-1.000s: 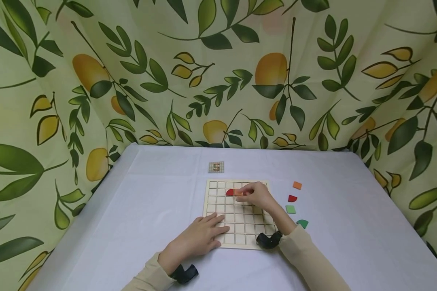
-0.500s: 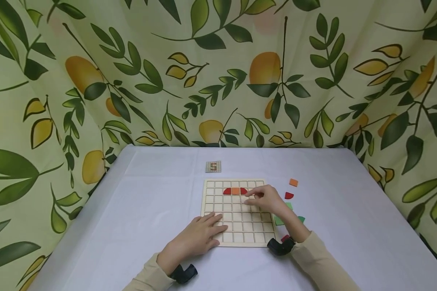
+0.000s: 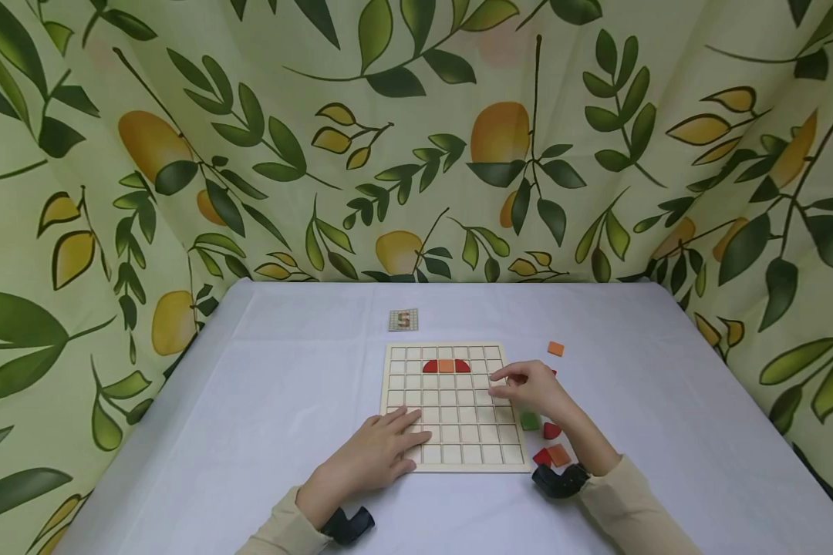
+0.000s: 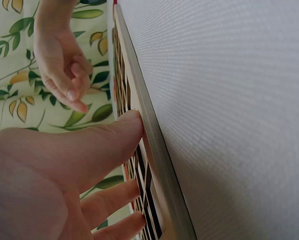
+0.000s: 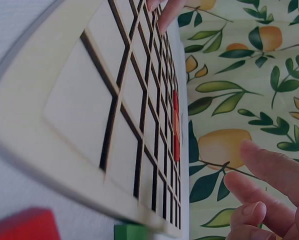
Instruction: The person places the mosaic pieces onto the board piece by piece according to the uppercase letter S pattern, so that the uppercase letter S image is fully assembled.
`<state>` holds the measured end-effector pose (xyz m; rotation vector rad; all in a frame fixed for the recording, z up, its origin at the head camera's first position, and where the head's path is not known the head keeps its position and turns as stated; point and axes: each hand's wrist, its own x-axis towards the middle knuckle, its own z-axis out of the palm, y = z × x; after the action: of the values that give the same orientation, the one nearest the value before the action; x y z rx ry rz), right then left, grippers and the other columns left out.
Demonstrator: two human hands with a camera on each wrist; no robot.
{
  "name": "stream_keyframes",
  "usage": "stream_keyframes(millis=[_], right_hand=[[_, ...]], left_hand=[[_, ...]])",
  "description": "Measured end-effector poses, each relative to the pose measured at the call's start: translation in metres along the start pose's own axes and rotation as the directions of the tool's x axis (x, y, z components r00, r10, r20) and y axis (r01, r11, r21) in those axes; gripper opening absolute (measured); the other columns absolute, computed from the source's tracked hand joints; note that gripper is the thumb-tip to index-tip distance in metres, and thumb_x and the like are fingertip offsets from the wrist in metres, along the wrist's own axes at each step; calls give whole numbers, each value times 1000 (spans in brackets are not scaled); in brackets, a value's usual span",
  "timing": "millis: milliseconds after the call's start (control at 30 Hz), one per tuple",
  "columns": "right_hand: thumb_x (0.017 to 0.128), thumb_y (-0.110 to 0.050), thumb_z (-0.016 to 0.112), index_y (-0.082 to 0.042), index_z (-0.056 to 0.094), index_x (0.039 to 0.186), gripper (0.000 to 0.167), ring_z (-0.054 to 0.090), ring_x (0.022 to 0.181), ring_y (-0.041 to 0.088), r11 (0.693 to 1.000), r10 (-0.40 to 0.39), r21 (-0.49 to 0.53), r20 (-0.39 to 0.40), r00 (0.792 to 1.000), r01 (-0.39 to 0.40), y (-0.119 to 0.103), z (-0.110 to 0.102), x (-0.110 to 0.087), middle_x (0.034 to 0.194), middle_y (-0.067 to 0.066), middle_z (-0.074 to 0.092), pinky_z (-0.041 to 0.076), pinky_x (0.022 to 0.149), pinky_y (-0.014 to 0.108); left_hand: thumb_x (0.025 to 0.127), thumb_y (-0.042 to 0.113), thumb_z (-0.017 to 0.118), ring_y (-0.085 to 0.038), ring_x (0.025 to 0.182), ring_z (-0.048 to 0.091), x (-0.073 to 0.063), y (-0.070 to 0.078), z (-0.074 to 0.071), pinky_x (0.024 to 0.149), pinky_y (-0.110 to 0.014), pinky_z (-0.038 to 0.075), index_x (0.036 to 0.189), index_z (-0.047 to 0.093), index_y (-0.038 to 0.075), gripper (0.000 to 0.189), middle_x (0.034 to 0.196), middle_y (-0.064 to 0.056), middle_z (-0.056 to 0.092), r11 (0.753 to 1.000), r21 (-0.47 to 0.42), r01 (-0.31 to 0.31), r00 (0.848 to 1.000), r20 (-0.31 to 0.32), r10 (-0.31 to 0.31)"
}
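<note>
A wooden grid board lies on the table. In its second row from the far edge sit a red quarter-round tile, an orange square tile and another red quarter-round tile, side by side. My left hand rests on the board's near left corner, fingers spread and thumb at the edge in the left wrist view. My right hand hovers over the board's right edge, thumb and forefinger apart with nothing between them; the right wrist view shows the same loosely bent fingers.
Right of the board lie loose tiles: an orange square, a green piece, a red piece, another red one and an orange one. Behind the board lies a small pattern card. A leaf-print curtain hangs beyond the table.
My right hand has let go of the orange tile, which now sits between the two red ones, and has moved right toward the board's edge. My left hand stays on the board.
</note>
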<state>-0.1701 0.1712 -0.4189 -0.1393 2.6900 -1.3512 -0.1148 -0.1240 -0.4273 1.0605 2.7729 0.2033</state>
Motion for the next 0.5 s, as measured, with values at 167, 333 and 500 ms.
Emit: stream_keyframes(millis=[167, 333, 500], right_hand=[[85, -13, 80, 4, 76, 103, 26, 43, 70, 16, 999, -22, -34, -27, 999, 21, 8, -10, -6, 70, 1, 48, 34, 58, 24], [85, -14, 80, 5, 75, 104, 27, 43, 69, 15, 999, -25, -37, -32, 999, 24, 17, -19, -12, 69, 0, 47, 34, 58, 24], [85, -12, 80, 6, 75, 104, 26, 44, 68, 14, 999, -32, -34, -45, 998, 31, 26, -30, -15, 69, -1, 48, 35, 56, 22]], left_hand=[[97, 33, 65, -29, 145, 43, 1, 0, 0, 107, -51, 45, 141, 60, 24, 46, 155, -6, 49, 1000, 15, -9, 1000, -10, 9], [96, 32, 67, -30, 144, 43, 1, 0, -1, 107, -51, 45, 141, 61, 24, 46, 154, -7, 49, 1000, 11, -13, 1000, -8, 13], [96, 31, 67, -31, 144, 44, 1, -1, 0, 107, -51, 45, 141, 61, 23, 46, 154, -8, 49, 1000, 6, -15, 1000, -9, 15]])
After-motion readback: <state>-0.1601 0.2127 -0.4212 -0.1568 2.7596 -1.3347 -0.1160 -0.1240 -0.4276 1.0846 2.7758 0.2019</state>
